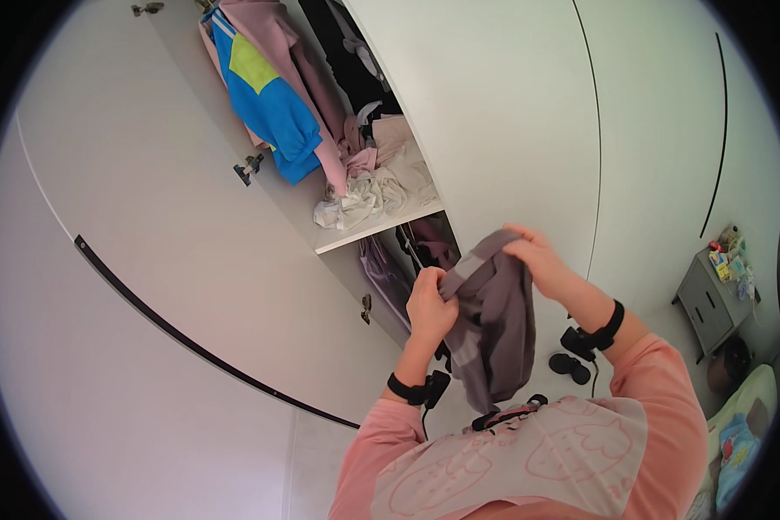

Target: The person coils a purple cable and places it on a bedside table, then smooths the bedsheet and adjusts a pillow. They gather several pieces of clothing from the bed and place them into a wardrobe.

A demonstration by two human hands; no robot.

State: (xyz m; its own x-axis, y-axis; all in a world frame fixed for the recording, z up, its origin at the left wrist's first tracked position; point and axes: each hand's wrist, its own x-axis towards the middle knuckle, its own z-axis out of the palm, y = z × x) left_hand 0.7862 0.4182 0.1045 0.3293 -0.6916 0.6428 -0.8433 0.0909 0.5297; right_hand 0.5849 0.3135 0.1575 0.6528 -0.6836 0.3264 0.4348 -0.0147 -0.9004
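Observation:
A mauve-grey garment (504, 318) hangs between my hands in front of my chest, its band-like edge stretched at the top. My left hand (432, 305) grips one end of that edge, and my right hand (536, 260) grips the other end. Just beyond the cloth stands an open wardrobe. Crumpled white garments (364, 198) lie on its shelf (377, 227), under a hanging blue and lime-green jacket (266, 110) and pink clothes. Below the shelf hang a purple garment (383, 273) and darker clothes, partly hidden by the garment and my left hand.
An open wardrobe door (169, 227) with a long black handle fills the left side. White closed doors (507, 117) stand right of the opening. A grey bedside cabinet (705, 302) bearing small items, a dark bin (729, 367) and bedding (741, 448) are at the right.

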